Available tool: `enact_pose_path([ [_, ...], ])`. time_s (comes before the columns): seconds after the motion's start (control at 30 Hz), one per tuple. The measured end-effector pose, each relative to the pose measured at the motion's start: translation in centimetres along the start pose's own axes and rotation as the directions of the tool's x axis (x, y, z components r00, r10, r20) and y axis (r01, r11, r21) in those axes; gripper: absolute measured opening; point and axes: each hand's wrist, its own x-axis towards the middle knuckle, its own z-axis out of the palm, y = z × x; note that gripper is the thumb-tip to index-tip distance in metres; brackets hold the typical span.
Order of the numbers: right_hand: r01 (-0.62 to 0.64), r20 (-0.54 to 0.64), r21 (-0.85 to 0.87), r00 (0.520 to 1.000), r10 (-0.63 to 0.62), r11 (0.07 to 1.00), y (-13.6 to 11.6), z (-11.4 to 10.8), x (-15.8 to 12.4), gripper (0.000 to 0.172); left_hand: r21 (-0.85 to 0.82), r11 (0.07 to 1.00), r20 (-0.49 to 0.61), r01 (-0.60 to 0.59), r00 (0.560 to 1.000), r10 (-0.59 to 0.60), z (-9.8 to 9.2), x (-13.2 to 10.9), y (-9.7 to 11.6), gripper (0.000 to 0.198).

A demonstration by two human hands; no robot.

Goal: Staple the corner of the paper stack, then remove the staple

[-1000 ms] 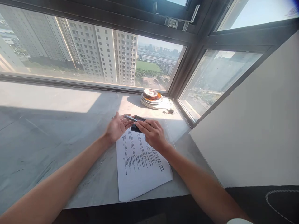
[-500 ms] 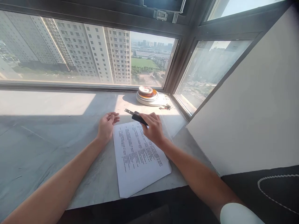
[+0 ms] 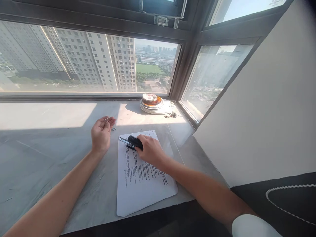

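**Black stapler in the right hand, over a printed page**

Near the centre of the frame, the right hand (image 3: pixel 151 149) is closed around a black stapler (image 3: pixel 135 142) whose narrow silver metal bar points left. The stapler is over the upper part of a white sheet of paper (image 3: pixel 140 196) printed in black; whether it touches the sheet cannot be told.

The two hands are apart. Left of the sheet, the left hand (image 3: pixel 100 135) is raised with its fingers partly curled; whether they grip anything is unclear. Just beside its fingertips lies a small, thin grey strip (image 3: pixel 114 129).

The sheet lies on a grey, marbled ledge (image 3: pixel 49 171). At upper centre, near the window corner, stands a stack of white and amber round dishes (image 3: pixel 151 108).
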Motion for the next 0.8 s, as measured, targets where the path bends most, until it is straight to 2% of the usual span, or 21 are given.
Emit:
enact_pose_path([
  [0.1, -0.063, 0.017, -0.047, 0.998, 0.064, 0.997, -0.8, -0.3, -0.4, 0.013, 0.04, 0.998, 0.103, 0.038, 0.994, -0.042, 0.7, -1.1, 0.7, 0.05],
  [0.2, -0.088, 0.029, -0.018, 0.996, 0.088, 0.996, -0.9, -0.7, -0.4, 0.025, 0.1, 0.995, 0.251, 0.025, 0.967, -0.049, 1.5, -2.3, 1.6, 0.051],
  [0.27, -0.025, -0.043, 0.031, 0.999, 0.027, 0.999, -0.4, -1.0, -0.1, 0.037, 0.126, 0.992, 0.352, -0.023, 0.936, -0.023, 1.8, -2.9, 2.2, 0.046],
  [0.3, 0.048, -0.104, 0.05, 0.994, -0.043, 0.998, -0.1, -1.1, 0.1, 0.039, 0.133, 0.99, 0.398, -0.053, 0.918, -0.005, 2.0, -3.2, 2.6, 0.045],
  [0.37, 0.248, -0.241, 0.046, 0.943, -0.23, 0.968, 0.5, -1.1, 0.4, 0.038, 0.134, 0.984, 0.475, -0.114, 0.879, 0.037, 2.2, -3.7, 3.3, 0.043],
  [0.43, 0.41, -0.341, -0.01, 0.856, -0.388, 0.912, 0.9, -0.8, 0.6, 0.038, 0.107, 0.981, 0.522, -0.16, 0.849, 0.082, 2.3, -4.1, 4.0, 0.044],
  [0.53, 0.469, -0.441, -0.114, 0.766, -0.468, 0.876, 1.3, 0.0, 0.6, 0.033, 0.038, 0.988, 0.594, -0.148, 0.799, 0.097, 2.7, -4.8, 4.7, 0.044],
  [0.6, 0.477, -0.456, -0.163, 0.74, -0.495, 0.864, 1.6, 0.5, 0.6, 0.026, 0.001, 0.994, 0.644, -0.106, 0.76, 0.081, 3.0, -5.3, 4.8, 0.043],
  [0.67, 0.506, -0.423, -0.19, 0.731, -0.536, 0.841, 2.0, 0.8, 0.8, 0.021, -0.023, 0.997, 0.681, -0.077, 0.729, 0.072, 3.3, -5.8, 4.7, 0.04],
  [0.73, 0.526, -0.365, -0.196, 0.744, -0.56, 0.827, 2.3, 0.8, 0.9, 0.018, -0.036, 0.998, 0.702, -0.049, 0.709, 0.06, 3.5, -6.0, 4.6, 0.04],
  [0.8, 0.517, -0.299, -0.173, 0.784, -0.545, 0.838, 2.5, 0.5, 1.0, 0.019, -0.025, 1.0, 0.713, -0.009, 0.701, 0.024, 3.5, -6.2, 4.6, 0.043],
])
